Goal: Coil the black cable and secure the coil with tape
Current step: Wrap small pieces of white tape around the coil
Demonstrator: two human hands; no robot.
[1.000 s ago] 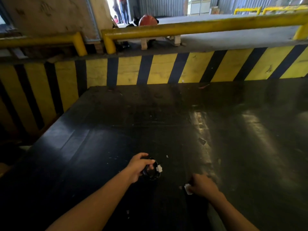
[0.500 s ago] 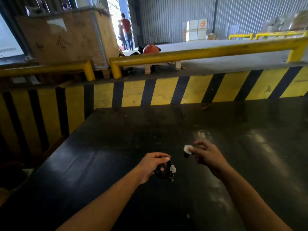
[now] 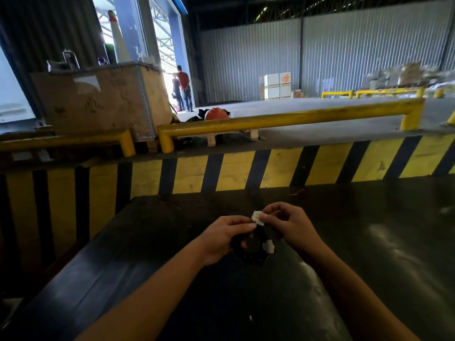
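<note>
No legible text, brand or number is shown. Only an orange printed mark is seen on a white stacked carton (image 3: pixel 284 78), too small to be read.

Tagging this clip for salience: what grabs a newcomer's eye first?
Low centre, the left hand holds a small black cable coil while the right hand pinches a white tape piece at its top. Behind them runs a yellow-and-black striped barrier, with a bright doorway upper left.
</note>
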